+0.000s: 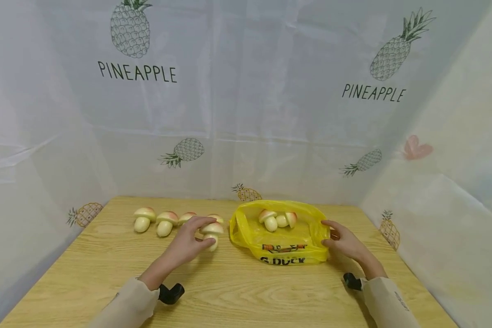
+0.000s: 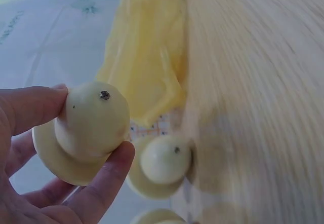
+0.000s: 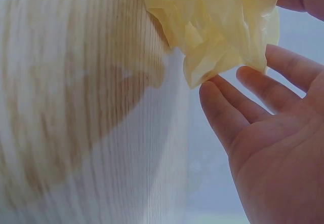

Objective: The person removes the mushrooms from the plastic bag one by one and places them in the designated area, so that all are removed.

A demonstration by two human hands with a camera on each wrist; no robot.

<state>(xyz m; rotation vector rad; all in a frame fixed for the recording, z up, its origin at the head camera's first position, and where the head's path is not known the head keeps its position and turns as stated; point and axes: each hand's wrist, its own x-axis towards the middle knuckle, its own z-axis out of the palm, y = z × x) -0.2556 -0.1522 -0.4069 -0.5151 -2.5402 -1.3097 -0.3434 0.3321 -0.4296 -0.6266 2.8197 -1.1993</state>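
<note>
My left hand [image 1: 202, 236] pinches a cream toy mushroom [image 1: 212, 232] with a pinkish cap just above the wooden table [image 1: 238, 291]. In the left wrist view its thumb and fingers [image 2: 109, 178] close round the mushroom [image 2: 86, 133], stem end facing the camera. A yellow plastic bag [image 1: 284, 248] lies open to the right, with two mushrooms [image 1: 269, 219] inside. My right hand [image 1: 332, 238] rests at the bag's right rim. In the right wrist view its fingers [image 3: 228, 112] are nearly straight, and the bag's edge [image 3: 217, 26] touches their tips.
Several more mushrooms [image 1: 165, 223] lie in a row on the table left of my left hand; one [image 2: 162, 163] shows just behind the held one. A white pineapple-print curtain [image 1: 246, 114] closes off the back and both sides of the table.
</note>
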